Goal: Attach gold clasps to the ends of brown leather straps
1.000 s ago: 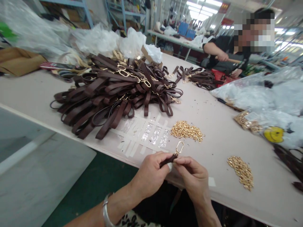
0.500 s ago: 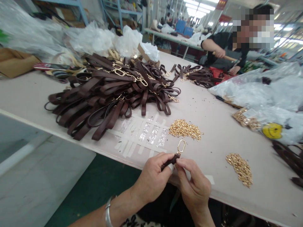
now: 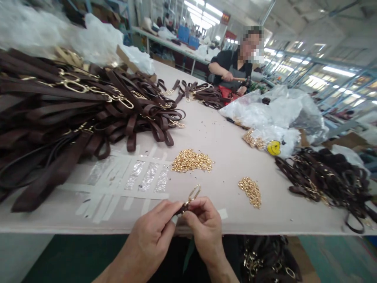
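Note:
My left hand [image 3: 153,232] is closed on the end of a dark brown leather strap [image 3: 179,211], just above the table's front edge. From that end a gold oval clasp [image 3: 191,194] sticks up. My right hand [image 3: 205,228] pinches the same strap end beside the clasp, thumb and forefinger pressed together. Whether a small gold piece is between those fingertips is hidden. Beyond my hands lies a pile of small gold fittings [image 3: 191,161], with a smaller pile of gold fittings [image 3: 249,192] farther right.
A large heap of brown straps [image 3: 67,114] covers the table's left. More brown straps [image 3: 326,177] lie at right, near plastic bags [image 3: 273,114] and a bag of gold parts [image 3: 253,139]. Clear tape [image 3: 118,186] is stuck on the tabletop. Across it, a co-worker [image 3: 232,67] holds a wooden-handled tool.
The view has swung to the right, bringing in the right-hand strap heap and straps below the table. My hands stay on the strap end; the clasp now leans more to the right.

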The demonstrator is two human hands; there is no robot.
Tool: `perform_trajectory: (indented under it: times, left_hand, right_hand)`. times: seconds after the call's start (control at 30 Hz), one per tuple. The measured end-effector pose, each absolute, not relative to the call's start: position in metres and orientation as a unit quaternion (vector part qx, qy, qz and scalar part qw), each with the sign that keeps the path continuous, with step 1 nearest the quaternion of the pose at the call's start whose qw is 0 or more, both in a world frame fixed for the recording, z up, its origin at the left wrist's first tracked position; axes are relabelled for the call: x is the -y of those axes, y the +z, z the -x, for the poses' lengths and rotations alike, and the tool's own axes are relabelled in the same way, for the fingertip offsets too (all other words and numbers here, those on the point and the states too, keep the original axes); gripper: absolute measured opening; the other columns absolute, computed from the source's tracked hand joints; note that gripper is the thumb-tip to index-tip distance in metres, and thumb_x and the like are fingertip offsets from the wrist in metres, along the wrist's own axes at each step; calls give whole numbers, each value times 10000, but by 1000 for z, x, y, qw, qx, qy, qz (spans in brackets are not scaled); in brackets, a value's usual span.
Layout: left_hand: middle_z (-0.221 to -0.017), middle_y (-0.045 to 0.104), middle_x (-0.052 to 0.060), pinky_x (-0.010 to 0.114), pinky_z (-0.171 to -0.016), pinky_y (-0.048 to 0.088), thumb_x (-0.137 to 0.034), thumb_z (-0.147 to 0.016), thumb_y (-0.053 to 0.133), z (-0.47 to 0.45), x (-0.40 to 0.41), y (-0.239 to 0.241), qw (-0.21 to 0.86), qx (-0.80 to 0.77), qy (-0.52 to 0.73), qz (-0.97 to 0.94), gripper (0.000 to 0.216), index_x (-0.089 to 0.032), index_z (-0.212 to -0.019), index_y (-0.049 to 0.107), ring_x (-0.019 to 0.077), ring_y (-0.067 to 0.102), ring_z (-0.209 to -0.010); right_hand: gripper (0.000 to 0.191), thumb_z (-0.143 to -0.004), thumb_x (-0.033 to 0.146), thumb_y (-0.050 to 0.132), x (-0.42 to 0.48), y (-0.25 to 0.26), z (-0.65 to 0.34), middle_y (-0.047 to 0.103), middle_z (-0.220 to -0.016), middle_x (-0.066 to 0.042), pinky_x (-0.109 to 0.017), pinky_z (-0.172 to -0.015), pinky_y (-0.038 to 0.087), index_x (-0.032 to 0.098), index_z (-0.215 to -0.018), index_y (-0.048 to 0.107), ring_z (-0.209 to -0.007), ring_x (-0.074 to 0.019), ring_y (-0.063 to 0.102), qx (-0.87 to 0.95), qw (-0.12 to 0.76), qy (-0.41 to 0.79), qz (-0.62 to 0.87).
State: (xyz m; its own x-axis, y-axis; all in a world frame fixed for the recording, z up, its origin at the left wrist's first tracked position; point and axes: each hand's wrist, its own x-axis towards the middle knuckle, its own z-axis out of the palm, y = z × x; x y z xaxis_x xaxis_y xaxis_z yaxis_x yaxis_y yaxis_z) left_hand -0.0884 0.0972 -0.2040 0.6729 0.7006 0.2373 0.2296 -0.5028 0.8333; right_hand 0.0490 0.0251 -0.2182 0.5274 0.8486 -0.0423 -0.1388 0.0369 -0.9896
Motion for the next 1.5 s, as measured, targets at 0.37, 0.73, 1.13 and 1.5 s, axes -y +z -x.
perform_trajectory:
  times: [0.37, 0.73, 1.13, 1.5]
  left_hand:
    - [-1026, 691, 34, 226, -627, 529, -244, -909, 446, 72, -93, -202, 602, -363, 188, -686, 378, -233, -1249, 611, 148, 642, -744]
    - [-1047, 732, 25, 232, -950, 458, -346, -866, 608, 76, -101, -185, 798, -407, 177, -409, 364, -241, -1206, 683, 165, 621, -1046]
    - [-930, 688, 39, 141, -483, 410, -192, -738, 744, 83, -99, -199, 851, -342, 158, -366, 495, -174, -1217, 625, 64, 575, -604]
    - [-835, 617, -3, 218, -587, 424, -185, -824, 566, 94, -87, -181, 786, -346, 204, -471, 462, -227, -1280, 630, 95, 495, -631]
  right_hand:
    - [159, -814, 241, 675, -20, -207, -98, 664, -859, 6, -272, -756, 501, 211, -949, 596, -800, -144, 628, 439, 521, 287, 673]
    - [218, -882, 207, 504, 13, -221, -244, 703, -971, -65, -363, -792, 486, 210, -1088, 577, -873, -236, 646, 525, 153, -99, 831]
    - [184, -906, 150, 499, 5, -219, -238, 679, -892, -70, -338, -804, 443, 171, -1062, 592, -850, -237, 618, 585, -14, -208, 784]
    - [265, -805, 359, 655, 0, -216, -193, 710, -838, -71, -400, -728, 544, 194, -1011, 629, -742, -233, 678, 459, 380, 50, 801]
